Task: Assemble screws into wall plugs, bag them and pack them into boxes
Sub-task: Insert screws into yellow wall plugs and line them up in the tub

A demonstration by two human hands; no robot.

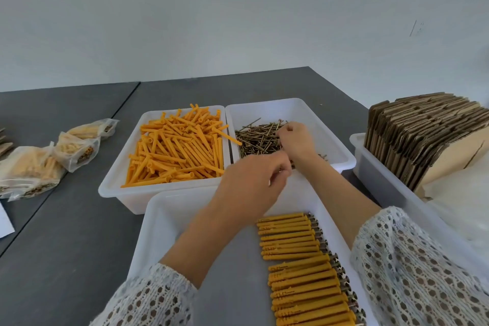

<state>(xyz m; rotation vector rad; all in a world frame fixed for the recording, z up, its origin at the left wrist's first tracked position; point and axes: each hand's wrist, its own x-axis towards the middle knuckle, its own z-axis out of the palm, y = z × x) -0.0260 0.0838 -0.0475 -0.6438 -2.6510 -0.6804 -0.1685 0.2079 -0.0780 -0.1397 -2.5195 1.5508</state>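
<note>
Lace sleeves [412, 267] frame a near tray [169, 209] with plugged screws [304, 267] in a row, lower right. Centre frame: left hand [251, 182] curled, contents unclear; right hand [293, 140] pinches loose screws [256, 137] in their tray. Orange plugs [177, 145] sit left of them.

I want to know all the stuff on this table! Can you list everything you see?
wall plugs: a big heap, orange, in the far left white tub
screws: a heap, brassy, in the far right white tub
assembled plugs: two neat rows, orange with screw heads showing, in the near white tub
filled bags: three, clear, on the table's left
flat cardboard boxes: a stack, brown, standing in a white tub on the right
paper: one corner, white, left edge
table: dark grey
left hand: fingers curled, over the tubs
right hand: fingers in the screws
sleeves: two, white lace
</note>
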